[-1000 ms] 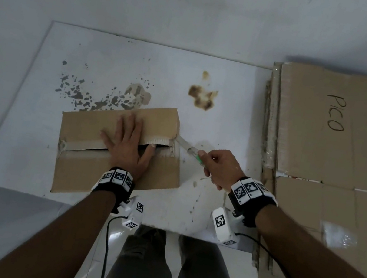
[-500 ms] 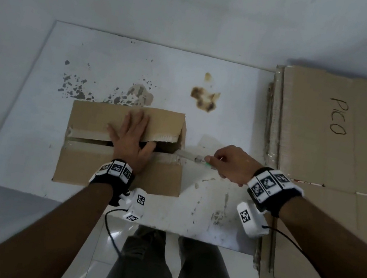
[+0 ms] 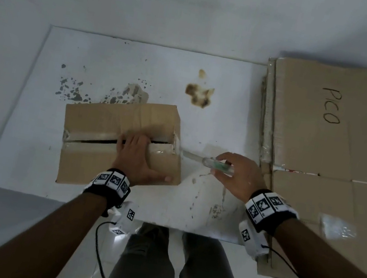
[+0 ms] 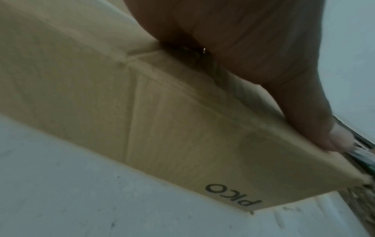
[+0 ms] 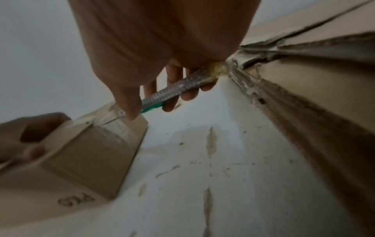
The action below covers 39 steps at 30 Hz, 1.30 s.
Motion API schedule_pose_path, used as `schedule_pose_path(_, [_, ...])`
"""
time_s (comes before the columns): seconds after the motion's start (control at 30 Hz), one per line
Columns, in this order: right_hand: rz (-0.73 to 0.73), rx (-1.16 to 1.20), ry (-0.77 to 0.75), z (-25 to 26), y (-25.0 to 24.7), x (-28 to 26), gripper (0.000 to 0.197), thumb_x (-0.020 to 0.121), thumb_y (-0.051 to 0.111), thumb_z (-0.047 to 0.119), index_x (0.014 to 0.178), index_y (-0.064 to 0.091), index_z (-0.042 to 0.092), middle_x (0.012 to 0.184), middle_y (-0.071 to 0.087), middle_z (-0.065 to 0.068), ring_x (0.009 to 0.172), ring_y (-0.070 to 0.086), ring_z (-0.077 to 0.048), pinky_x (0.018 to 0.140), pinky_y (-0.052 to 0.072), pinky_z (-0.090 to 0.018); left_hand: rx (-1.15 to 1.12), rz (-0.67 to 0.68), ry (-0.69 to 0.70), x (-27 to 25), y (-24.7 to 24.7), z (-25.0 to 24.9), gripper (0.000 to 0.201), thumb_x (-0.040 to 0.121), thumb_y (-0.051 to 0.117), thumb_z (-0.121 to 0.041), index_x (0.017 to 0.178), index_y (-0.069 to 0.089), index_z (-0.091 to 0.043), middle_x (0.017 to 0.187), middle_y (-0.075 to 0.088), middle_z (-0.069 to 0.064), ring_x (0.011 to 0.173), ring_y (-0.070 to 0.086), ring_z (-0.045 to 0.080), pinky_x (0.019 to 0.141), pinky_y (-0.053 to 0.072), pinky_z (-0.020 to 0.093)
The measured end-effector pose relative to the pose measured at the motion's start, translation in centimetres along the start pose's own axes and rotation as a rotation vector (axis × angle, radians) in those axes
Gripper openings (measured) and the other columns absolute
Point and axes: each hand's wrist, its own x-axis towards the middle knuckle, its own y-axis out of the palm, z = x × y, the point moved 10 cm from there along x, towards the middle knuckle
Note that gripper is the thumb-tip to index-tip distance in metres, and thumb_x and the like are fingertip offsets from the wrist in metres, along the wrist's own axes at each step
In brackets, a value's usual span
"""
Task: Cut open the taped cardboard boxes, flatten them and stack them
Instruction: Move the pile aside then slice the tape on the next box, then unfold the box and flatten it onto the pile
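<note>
One cardboard box (image 3: 116, 127) on white counter (image 3: 216, 125), top seam slit; left hand (image 3: 136, 158) presses flap, right hand (image 3: 236, 172) grips cutter (image 3: 208, 161) at end tape. Next: sever end tape, flatten.

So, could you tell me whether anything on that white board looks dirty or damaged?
Yes. The white board has a brown stain beyond the box and grey speckled patches at the box's far edge. The tape on the box's right end looks torn and ragged.
</note>
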Motion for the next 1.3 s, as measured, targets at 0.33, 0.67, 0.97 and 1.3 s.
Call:
schedule_pose_path(0.33, [0.013,-0.156,-0.267,2.6,1.6,0.5,0.034,0.093,0.063,0.049,0.122,0.063,0.031,0.098,0.063,0.006,0.093,0.057,-0.020,0.091,0.038,-0.040,-0.089,0.023,-0.008,-0.1,-1.7,0.0,0.117,0.035,0.064,-0.093,0.124,0.048,-0.018,0.117,0.041,-0.008,0.131,0.038,0.027,0.121,0.016,0.054])
schedule_pose_path(0.67, [-0.150,0.095,-0.014,2.0,0.2,3.5,0.035,0.099,0.055,0.045,0.123,0.063,0.021,0.104,0.070,-0.006,0.093,0.065,-0.027,0.084,0.050,-0.040,-0.026,-0.055,0.123,-1.1,-0.1,-2.2,0.101,0.039,0.068,-0.094,0.106,0.050,-0.020,0.115,0.054,-0.003,0.116,0.050,0.023,0.120,0.011,0.053])
schedule_pose_path(0.97, [0.057,0.262,0.285,-3.6,4.4,3.2,0.050,0.100,0.044,0.013,0.148,0.031,0.020,0.110,0.066,-0.020,0.088,0.064,-0.037,0.074,0.051,-0.037,-0.008,-0.304,0.220,-4.0,-9.0,-7.1,0.046,0.092,0.045,-0.070,0.089,0.061,-0.028,0.086,0.058,-0.016,0.076,0.052,0.010,0.075,0.042,0.035])
schedule_pose_path(1.3, [0.178,-0.120,0.217,-5.1,6.1,1.3,0.069,0.095,0.050,0.008,0.158,0.024,0.021,0.152,0.029,-0.019,0.134,0.038,-0.040,0.112,0.033,-0.038,0.360,0.221,-0.056,-4.0,0.7,3.7,0.066,0.097,0.054,-0.051,0.149,0.036,-0.015,0.153,0.043,0.008,0.145,0.034,0.026,0.124,0.010,0.045])
